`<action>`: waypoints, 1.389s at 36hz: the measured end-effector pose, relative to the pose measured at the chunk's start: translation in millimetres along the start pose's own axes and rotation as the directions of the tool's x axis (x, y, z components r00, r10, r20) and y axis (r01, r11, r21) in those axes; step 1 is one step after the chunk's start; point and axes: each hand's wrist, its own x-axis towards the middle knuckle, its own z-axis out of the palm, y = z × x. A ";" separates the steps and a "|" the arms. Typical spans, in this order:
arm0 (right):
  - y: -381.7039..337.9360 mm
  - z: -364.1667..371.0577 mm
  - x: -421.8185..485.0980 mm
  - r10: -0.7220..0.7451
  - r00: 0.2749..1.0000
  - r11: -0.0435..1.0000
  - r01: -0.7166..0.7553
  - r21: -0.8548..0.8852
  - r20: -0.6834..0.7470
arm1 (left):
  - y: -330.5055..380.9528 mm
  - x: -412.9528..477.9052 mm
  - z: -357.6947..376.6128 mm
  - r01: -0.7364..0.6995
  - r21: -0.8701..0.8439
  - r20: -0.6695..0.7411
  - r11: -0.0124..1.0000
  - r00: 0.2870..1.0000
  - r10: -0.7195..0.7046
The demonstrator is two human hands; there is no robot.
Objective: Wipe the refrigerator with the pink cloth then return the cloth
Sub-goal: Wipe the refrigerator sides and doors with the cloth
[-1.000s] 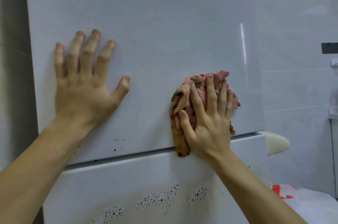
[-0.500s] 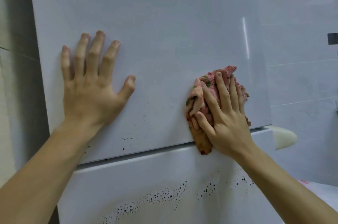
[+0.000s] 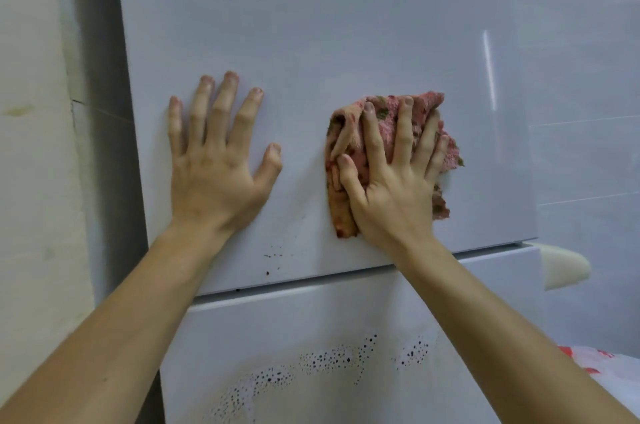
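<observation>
There, mid-frame, the right hand (image 3: pixel 391 188) pressed the cloth (image 3: pixel 382 122) flat against the fridge (image 3: pixel 346 25) door — fingers spread over it, thumb tucked into a fold. The left hand (image 3: pixel 214 174) lay open-palmed beside it, apart — dark specks (image 3: pixel 273 255) below.

White refrigerator (image 3: pixel 346 43) upper door, pink cloth (image 3: pixel 384 119) and two hands pressed flat against it

The left hand (image 3: pixel 216 178) lies flat on the refrigerator's upper door (image 3: pixel 311 25), left of the right hand (image 3: pixel 391 188), which presses the cloth (image 3: pixel 384 119) against the same door. The lower door (image 3: pixel 311 326) sits below the seam; a bag (image 3: pixel 609 368) lies lower right.
</observation>
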 end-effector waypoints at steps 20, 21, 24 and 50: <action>43.3 -9.4 -25.0 -0.343 0.939 0.939 0.343 0.020 0.020 | -45.0 -33.2 -15.7 0.052 -0.063 -0.035 0.997 0.998 -0.055; 35.1 -7.0 -21.6 -0.304 0.953 0.953 0.304 0.013 0.002 | -44.3 -33.0 -14.5 0.054 -0.060 -0.041 0.997 0.998 -0.057; 0.8 2.7 -11.2 -0.195 0.980 0.981 0.195 -0.004 -0.048 | -43.9 -33.0 -12.4 0.060 -0.054 -0.046 0.997 0.997 -0.063; 10.8 -5.8 -54.3 -0.508 0.857 0.861 0.505 0.062 0.082 | -52.9 -47.7 -13.0 0.022 -0.188 -0.017 0.982 1.000 -0.026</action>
